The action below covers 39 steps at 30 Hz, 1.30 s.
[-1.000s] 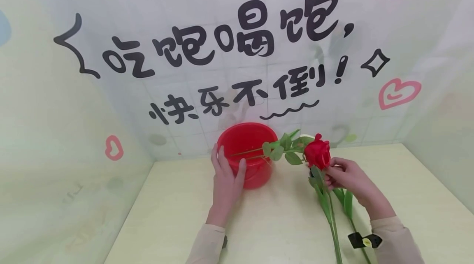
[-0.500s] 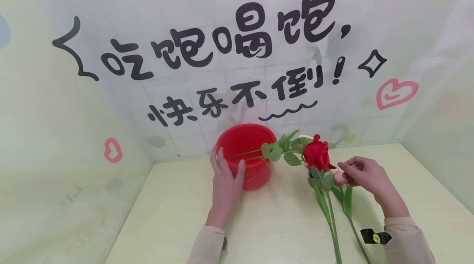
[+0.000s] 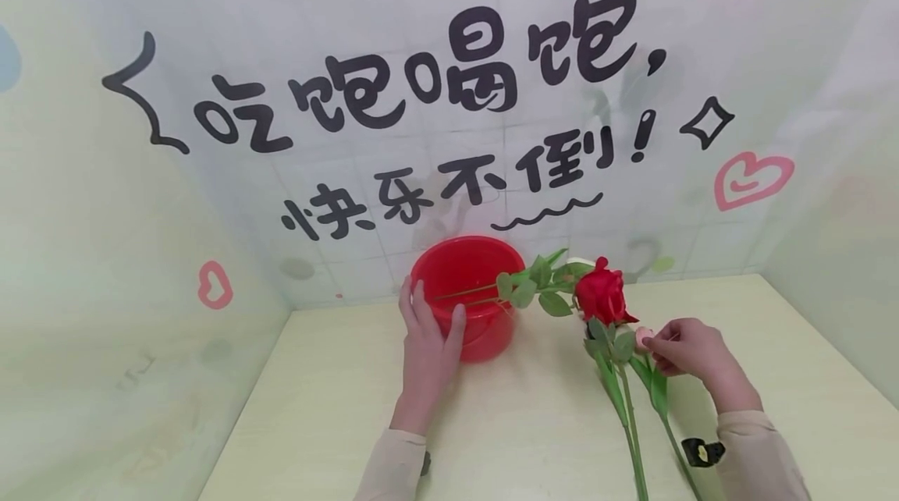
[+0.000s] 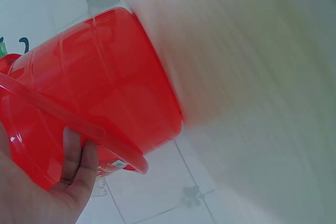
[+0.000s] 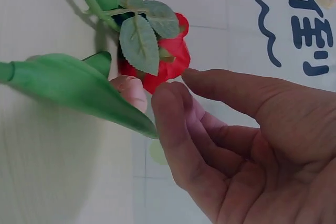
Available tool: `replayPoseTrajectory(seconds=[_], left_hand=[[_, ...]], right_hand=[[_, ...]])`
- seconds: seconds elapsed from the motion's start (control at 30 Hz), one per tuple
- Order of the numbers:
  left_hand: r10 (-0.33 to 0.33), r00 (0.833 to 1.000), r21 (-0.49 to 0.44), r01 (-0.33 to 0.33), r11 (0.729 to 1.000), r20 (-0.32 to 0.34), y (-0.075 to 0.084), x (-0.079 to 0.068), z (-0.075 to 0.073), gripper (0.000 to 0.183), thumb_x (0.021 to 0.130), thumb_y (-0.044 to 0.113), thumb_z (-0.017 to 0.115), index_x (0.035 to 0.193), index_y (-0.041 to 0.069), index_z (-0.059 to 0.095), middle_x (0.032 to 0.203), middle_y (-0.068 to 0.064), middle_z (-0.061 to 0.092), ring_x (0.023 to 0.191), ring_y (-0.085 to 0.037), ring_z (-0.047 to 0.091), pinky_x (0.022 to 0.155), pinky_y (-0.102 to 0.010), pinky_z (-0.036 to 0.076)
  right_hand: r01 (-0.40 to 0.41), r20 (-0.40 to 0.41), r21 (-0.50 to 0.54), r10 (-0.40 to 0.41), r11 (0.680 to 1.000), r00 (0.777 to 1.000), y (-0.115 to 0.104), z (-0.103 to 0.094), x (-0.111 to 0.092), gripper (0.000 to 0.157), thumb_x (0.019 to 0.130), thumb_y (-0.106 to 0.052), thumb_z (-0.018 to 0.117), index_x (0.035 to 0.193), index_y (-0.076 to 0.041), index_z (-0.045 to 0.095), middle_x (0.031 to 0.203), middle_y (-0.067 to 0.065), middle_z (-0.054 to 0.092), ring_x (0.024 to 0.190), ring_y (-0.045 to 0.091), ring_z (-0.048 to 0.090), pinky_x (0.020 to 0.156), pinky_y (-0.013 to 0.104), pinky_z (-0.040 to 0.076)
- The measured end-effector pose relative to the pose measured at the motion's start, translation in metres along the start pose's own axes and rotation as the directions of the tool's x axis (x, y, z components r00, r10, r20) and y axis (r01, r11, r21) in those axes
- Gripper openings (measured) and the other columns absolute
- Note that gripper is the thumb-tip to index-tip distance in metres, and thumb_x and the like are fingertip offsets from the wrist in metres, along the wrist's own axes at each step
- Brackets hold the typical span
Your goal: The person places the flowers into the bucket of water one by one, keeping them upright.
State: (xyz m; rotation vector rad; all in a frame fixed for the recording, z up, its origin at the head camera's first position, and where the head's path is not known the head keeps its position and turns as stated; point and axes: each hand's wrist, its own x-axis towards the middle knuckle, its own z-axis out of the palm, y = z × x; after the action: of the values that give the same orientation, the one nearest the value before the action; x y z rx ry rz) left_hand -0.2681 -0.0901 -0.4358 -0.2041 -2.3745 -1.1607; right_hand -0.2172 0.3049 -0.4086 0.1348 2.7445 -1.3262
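Note:
The red plastic bucket (image 3: 485,333) stands by the back wall. My left hand (image 3: 431,353) grips its near left side, thumb at the rim; in the left wrist view the fingers lie by its red handle (image 4: 79,121). To the right, a red rose (image 3: 602,294) lies with its stem toward me. Beside it lies a pink flower (image 5: 132,94) with broad green leaves (image 5: 79,85). My right hand (image 3: 691,349) is at this flower, fingers loosely bent; in the right wrist view thumb and forefinger stand slightly apart with nothing visible between them.
Green-leaved stems (image 3: 523,286) lean out over the bucket's right rim, their blooms partly hidden behind the rose. A pale wooden table (image 3: 534,423) lies under everything. A printed curtain wall (image 3: 393,17) with black characters closes off the back and sides.
My right hand has moved from the red rose to the right and down, to the pink flower, which has come into sight. My left hand stays on the bucket.

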Motion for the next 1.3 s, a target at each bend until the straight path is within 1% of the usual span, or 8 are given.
replayPoseTrajectory(seconds=[0.1, 0.27, 0.47, 0.7, 0.8, 1.0, 1.13, 1.3], left_hand=[[0.004, 1.0, 0.002, -0.004, 1.0, -0.001, -0.001, 0.0, 0.0, 0.1, 0.096, 0.05, 0.074, 0.169, 0.019, 0.013, 0.17, 0.001, 0.021, 0.115, -0.028, 0.067, 0.093, -0.045, 0.061], [0.004, 1.0, 0.003, -0.004, 1.0, -0.006, -0.002, 0.0, 0.001, 0.099, 0.096, 0.045, 0.075, 0.169, 0.018, 0.013, 0.17, 0.001, 0.02, 0.11, -0.028, 0.069, 0.092, -0.046, 0.062], [0.006, 1.0, -0.009, -0.006, 1.0, -0.013, 0.0, 0.001, 0.002, 0.099, 0.096, 0.043, 0.076, 0.169, 0.018, 0.014, 0.171, 0.002, 0.02, 0.115, -0.029, 0.067, 0.091, -0.046, 0.062], [0.006, 1.0, -0.012, -0.006, 1.0, -0.015, 0.0, -0.001, 0.001, 0.1, 0.096, 0.049, 0.075, 0.169, 0.02, 0.013, 0.171, 0.003, 0.02, 0.124, -0.027, 0.062, 0.093, -0.046, 0.061], [0.01, 1.0, -0.012, -0.01, 1.0, -0.009, 0.001, -0.001, 0.0, 0.1, 0.096, 0.049, 0.074, 0.169, 0.019, 0.013, 0.171, 0.001, 0.02, 0.125, -0.028, 0.062, 0.093, -0.046, 0.061], [0.01, 1.0, -0.007, -0.01, 1.0, -0.015, 0.001, -0.001, 0.0, 0.099, 0.096, 0.049, 0.074, 0.169, 0.018, 0.014, 0.171, 0.002, 0.02, 0.122, -0.027, 0.064, 0.093, -0.046, 0.061], [0.006, 1.0, -0.003, -0.006, 1.0, -0.008, 0.001, -0.001, 0.001, 0.098, 0.097, 0.048, 0.073, 0.169, 0.018, 0.013, 0.171, 0.002, 0.018, 0.118, -0.028, 0.065, 0.093, -0.046, 0.061], [0.004, 1.0, 0.004, -0.004, 1.0, -0.003, 0.001, -0.001, 0.0, 0.098, 0.098, 0.05, 0.071, 0.169, 0.018, 0.013, 0.171, 0.001, 0.018, 0.112, -0.028, 0.068, 0.092, -0.046, 0.062]], right_hand=[[-0.016, 0.006, -0.019, 0.016, 1.0, 1.0, 0.001, 0.003, 0.001, 0.026, 0.102, -0.012, 0.068, 0.092, 0.011, 0.062, 0.079, 0.01, 0.068, 0.067, 0.018, 0.069, 0.066, 0.037, 0.065], [-0.026, 0.015, -0.048, 0.027, 0.999, 1.0, 0.003, 0.007, 0.003, 0.027, 0.102, -0.013, 0.068, 0.091, 0.011, 0.064, 0.077, 0.01, 0.066, 0.066, 0.018, 0.068, 0.065, 0.036, 0.064], [-0.037, 0.013, -0.072, 0.038, 0.997, 0.999, 0.007, 0.011, 0.007, 0.029, 0.101, -0.015, 0.069, 0.092, 0.012, 0.066, 0.077, 0.011, 0.067, 0.066, 0.019, 0.069, 0.066, 0.036, 0.064], [-0.05, -0.015, -0.106, 0.049, 0.993, 0.999, 0.011, 0.015, 0.007, 0.033, 0.101, -0.019, 0.069, 0.094, 0.013, 0.064, 0.079, 0.014, 0.066, 0.066, 0.019, 0.068, 0.065, 0.037, 0.063], [-0.06, -0.036, -0.129, 0.056, 0.99, 0.998, 0.014, 0.018, 0.007, 0.034, 0.1, -0.021, 0.069, 0.092, 0.012, 0.064, 0.078, 0.013, 0.065, 0.064, 0.018, 0.067, 0.064, 0.035, 0.061], [-0.067, -0.072, -0.126, 0.059, 0.99, 0.996, 0.018, 0.022, 0.006, 0.03, 0.095, -0.02, 0.076, 0.082, 0.005, 0.064, 0.073, 0.011, 0.064, 0.058, 0.017, 0.065, 0.057, 0.032, 0.058], [-0.073, -0.083, -0.128, 0.063, 0.989, 0.995, 0.019, 0.023, 0.006, 0.029, 0.094, -0.018, 0.077, 0.081, 0.004, 0.065, 0.073, 0.01, 0.064, 0.057, 0.017, 0.064, 0.056, 0.031, 0.057], [-0.071, -0.076, -0.123, 0.061, 0.99, 0.995, 0.019, 0.024, 0.006, 0.027, 0.093, -0.016, 0.076, 0.08, 0.004, 0.065, 0.072, 0.01, 0.064, 0.057, 0.016, 0.064, 0.055, 0.031, 0.057]])
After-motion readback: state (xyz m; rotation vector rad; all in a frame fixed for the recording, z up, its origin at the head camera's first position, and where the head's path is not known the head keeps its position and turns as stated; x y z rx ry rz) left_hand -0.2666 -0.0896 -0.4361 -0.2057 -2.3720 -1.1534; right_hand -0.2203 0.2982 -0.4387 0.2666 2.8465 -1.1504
